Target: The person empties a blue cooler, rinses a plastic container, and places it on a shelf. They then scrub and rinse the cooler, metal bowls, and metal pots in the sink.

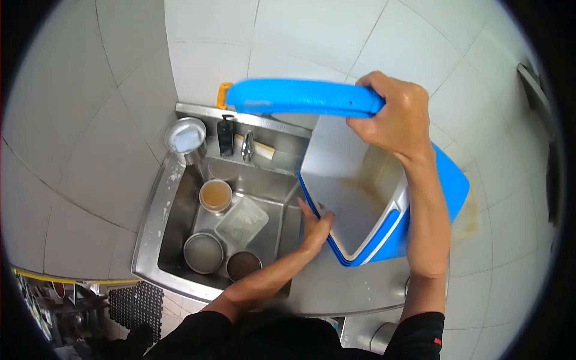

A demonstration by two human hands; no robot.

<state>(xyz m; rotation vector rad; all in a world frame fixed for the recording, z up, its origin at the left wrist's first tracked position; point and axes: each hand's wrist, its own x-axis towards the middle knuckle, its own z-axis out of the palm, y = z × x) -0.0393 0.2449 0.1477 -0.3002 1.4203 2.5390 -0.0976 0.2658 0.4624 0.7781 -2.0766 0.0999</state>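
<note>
A blue cooler box [375,174] with a pale inside and a brownish stain stands at a tilt on the steel surface right of the sink. Its mouth faces me. My right hand [396,111] is closed round the right end of a blue lid [300,97], seen almost edge-on above the box, with an orange latch [224,96] at its far end. Lower down, my left hand [315,228] is at the box's left rim, thumb over the edge and fingers along the outer side, partly hidden.
In the steel sink [270,231] sit several round containers, one with brownish liquid [215,195], and a clear plastic tub [243,221]. Behind are a tap [248,146], a black pump bottle [225,136] and a metal pot [187,144]. Tiled walls close in the back and sides.
</note>
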